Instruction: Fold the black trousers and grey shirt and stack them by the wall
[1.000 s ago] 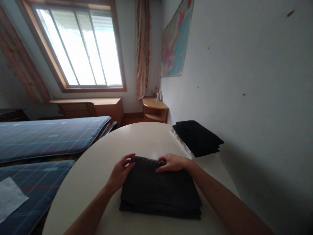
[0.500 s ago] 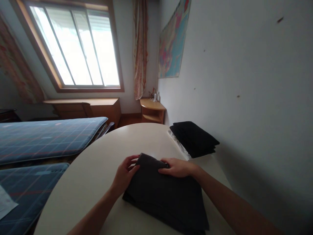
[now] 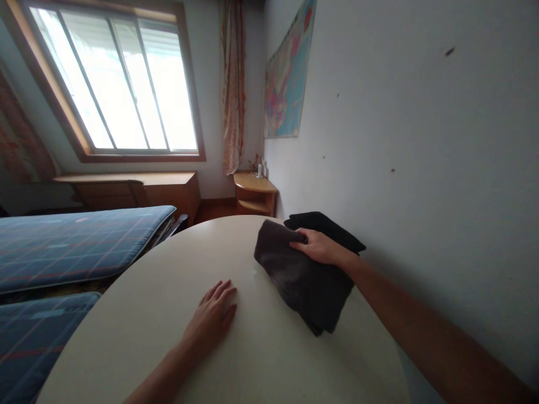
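Observation:
A folded dark grey cloth (image 3: 301,280) is lifted off the round white table (image 3: 236,359), with my right hand (image 3: 319,247) gripping its far edge. Its far end hangs just over a black folded pile (image 3: 332,225) by the wall. My left hand (image 3: 213,317) lies flat on the table with fingers stretched out, holding nothing, a little left of the grey cloth.
A white wall runs along the right side of the table. Blue plaid mattresses (image 3: 80,244) lie to the left. A window (image 3: 113,84), a wooden desk (image 3: 138,188), a small corner shelf (image 3: 255,191) and a wall map (image 3: 286,73) are at the far end.
My right hand has carried the folded grey cloth away from me and to the right, toward the black pile. My left hand let go of it and now rests flat on the table.

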Available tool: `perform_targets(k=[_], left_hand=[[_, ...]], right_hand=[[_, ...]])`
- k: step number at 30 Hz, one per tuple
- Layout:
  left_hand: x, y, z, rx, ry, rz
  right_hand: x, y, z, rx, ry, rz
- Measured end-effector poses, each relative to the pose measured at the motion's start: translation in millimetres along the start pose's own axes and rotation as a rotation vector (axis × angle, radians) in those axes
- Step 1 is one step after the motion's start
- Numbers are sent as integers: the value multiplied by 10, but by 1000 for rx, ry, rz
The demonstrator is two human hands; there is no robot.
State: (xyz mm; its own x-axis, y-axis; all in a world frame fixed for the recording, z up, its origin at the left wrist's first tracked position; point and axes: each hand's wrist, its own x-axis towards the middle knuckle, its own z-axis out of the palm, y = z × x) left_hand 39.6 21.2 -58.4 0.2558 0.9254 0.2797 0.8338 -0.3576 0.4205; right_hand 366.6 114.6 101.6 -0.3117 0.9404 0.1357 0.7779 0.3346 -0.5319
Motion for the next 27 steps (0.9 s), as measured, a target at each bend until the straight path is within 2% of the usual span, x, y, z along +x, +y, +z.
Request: perform_targets(k=[5,11,14,17,22,25,27], left_hand=[[2,-5,2,41,-22,8],[-3,-52,64,23,32,33],[-7,-60,67,16,33,35],[-9,-60,64,20,25,27],[-2,-53,54,43,4,23],[0,-47,45,55,-16,12],[-4,-47,44,59,-23,7]], right_hand=[[295,69,-473,-40,93,42],[561,100,-1165,139,222,235],[636,291,-1332,237,214,315],[661,660,-1243,196,215,383],[623,1268,-842,-83,185,491],[634,1398,-765,-176,188,506],[667,1382,-777,-339,237,485]])
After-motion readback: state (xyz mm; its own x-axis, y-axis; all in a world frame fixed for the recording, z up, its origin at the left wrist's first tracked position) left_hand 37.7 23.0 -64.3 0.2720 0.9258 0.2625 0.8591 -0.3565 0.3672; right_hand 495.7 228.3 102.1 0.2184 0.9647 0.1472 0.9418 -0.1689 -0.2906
